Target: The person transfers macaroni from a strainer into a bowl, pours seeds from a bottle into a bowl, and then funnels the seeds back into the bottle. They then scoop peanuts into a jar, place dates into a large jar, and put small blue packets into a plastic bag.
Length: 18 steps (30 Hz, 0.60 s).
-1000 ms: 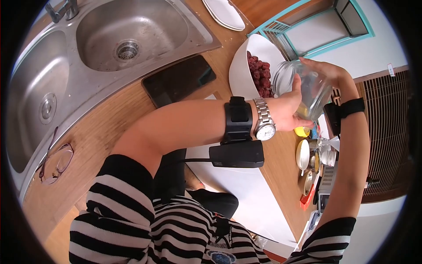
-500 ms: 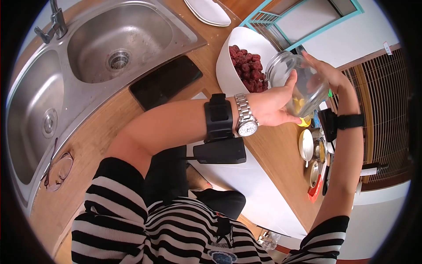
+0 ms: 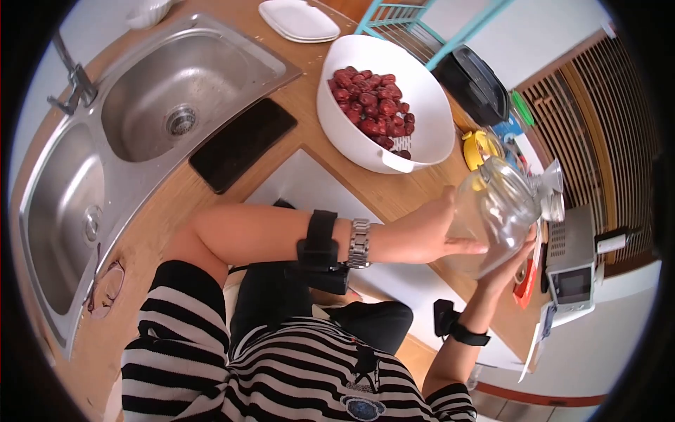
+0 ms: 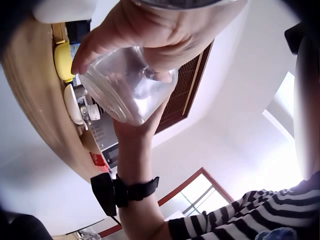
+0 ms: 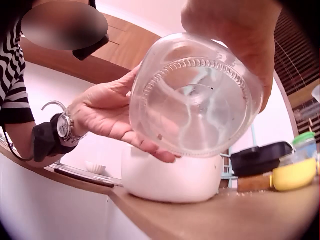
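Both hands hold a clear glass jar [image 3: 485,218] in the air to the right of a white bowl [image 3: 432,88] of dark red fruit [image 3: 373,102]. The jar is tilted, its mouth towards the upper right in the head view. My left hand [image 3: 422,228], with a metal watch, grips its side between thumb and fingers. My right hand [image 3: 508,267] holds it from the other side, partly hidden behind the glass. In the right wrist view the jar's round base [image 5: 197,107] faces the camera, with my left hand's fingers [image 5: 145,142] along its side.
A double sink [image 3: 288,70], a black phone [image 3: 242,144] and glasses [image 3: 107,288] lie left. White plates [image 3: 299,20] are behind. A black container [image 3: 474,84], yellow item [image 3: 478,148], white funnel [image 3: 552,186] and microwave [image 3: 571,285] stand right. A turquoise rack [image 3: 394,21] is at the back.
Both hands have brought the jar away from the bowl's edge, down and right in the head view, and its mouth has turned away from the bowl. More of the bowl and fruit shows.
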Each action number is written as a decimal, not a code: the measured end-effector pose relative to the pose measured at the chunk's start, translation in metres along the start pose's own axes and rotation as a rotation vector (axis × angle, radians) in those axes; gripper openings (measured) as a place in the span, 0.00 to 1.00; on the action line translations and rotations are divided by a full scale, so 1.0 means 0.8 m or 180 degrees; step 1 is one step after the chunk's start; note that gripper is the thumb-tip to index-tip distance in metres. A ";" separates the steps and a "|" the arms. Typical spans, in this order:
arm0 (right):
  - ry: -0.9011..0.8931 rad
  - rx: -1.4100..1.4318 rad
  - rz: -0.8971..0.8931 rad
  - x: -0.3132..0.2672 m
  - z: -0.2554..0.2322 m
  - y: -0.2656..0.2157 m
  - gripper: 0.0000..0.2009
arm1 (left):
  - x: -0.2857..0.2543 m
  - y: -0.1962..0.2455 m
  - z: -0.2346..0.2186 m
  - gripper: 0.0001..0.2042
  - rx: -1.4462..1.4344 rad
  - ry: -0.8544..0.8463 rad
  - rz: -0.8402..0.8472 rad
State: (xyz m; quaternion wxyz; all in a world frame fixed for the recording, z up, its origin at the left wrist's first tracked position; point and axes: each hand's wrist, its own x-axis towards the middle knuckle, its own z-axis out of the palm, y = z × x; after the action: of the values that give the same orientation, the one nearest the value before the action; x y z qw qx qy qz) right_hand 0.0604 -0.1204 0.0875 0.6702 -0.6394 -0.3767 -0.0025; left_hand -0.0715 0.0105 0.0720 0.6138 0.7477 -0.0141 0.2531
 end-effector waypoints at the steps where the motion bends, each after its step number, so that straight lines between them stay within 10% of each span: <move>1: 0.0227 0.0160 -0.0002 -0.015 0.000 0.008 0.31 | 0.000 -0.008 0.006 0.43 0.0043 -0.0091 -0.0011; 18: -0.0410 0.0524 0.0041 -0.054 -0.042 0.065 0.57 | 0.031 -0.060 0.028 0.41 0.0183 -0.0915 -0.0279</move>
State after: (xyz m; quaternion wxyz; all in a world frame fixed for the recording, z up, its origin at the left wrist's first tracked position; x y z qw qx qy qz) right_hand 0.0712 -0.1606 0.0245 0.6949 -0.5834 -0.4139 0.0739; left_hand -0.0259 0.0086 0.0358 0.5942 0.7934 -0.0620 0.1167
